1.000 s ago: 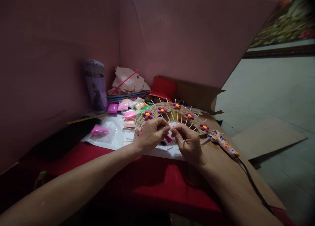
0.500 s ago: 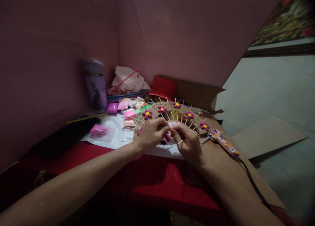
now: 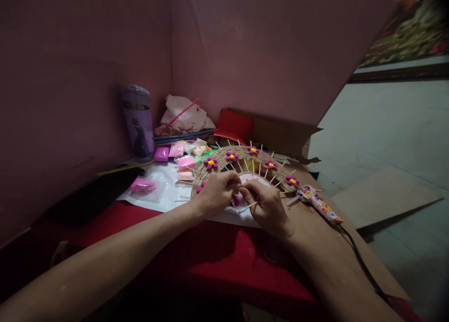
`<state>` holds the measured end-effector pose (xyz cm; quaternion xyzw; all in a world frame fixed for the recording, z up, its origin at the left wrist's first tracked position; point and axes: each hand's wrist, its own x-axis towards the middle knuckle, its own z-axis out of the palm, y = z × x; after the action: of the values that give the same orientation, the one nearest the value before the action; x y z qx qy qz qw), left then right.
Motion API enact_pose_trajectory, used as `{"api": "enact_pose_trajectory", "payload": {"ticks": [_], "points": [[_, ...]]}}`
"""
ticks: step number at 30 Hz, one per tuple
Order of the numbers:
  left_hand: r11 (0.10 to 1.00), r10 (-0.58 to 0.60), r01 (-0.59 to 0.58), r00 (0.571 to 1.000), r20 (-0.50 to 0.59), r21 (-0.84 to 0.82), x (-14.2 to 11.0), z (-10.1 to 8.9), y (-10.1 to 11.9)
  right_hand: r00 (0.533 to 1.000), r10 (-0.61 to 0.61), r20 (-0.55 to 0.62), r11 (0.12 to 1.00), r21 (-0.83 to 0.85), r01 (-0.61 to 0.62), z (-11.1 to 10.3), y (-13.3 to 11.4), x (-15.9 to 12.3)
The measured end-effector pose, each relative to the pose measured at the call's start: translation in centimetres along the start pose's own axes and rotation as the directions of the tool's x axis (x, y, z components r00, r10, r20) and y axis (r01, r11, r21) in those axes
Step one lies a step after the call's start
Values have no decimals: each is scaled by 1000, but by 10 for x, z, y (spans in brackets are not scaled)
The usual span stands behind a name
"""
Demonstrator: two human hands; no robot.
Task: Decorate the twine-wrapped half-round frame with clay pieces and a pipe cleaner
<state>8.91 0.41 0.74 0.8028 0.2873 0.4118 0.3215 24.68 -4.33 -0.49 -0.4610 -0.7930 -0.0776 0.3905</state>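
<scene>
My left hand (image 3: 218, 189) and my right hand (image 3: 268, 204) meet with their fingertips pinched together; whatever small piece lies between them is hidden. A thin wooden stick (image 3: 251, 204) pokes out from under the curled fingers of my right hand. Just behind both hands lies a half-ring wound with jute twine (image 3: 242, 152), wooden sticks radiating from its outer and inner edges. Magenta clay flowers with yellow centres, such as this flower (image 3: 211, 163), are set along it. Part of the ring is covered by my left hand.
A hot glue gun in flowered cloth (image 3: 321, 204) rests on cardboard (image 3: 351, 254) at the right, its cord trailing forward. Clay packets (image 3: 185, 162) lie on a white sheet (image 3: 163, 175). Behind stand a purple tumbler (image 3: 138, 125) and pink walls. Red cloth (image 3: 210, 256) covers the near edge.
The fingers of my right hand have turned slightly, and the stick in it has shifted a little to the left and down. Both hands stay pinched together. The ring lies as before.
</scene>
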Motion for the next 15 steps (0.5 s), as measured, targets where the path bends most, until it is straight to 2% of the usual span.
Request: {"api": "enact_pose_trajectory", "payload": {"ticks": [15], "points": [[987, 2, -9, 999, 41, 159, 0, 2, -7, 998, -18, 60, 994, -105, 24, 0, 1, -1]]}}
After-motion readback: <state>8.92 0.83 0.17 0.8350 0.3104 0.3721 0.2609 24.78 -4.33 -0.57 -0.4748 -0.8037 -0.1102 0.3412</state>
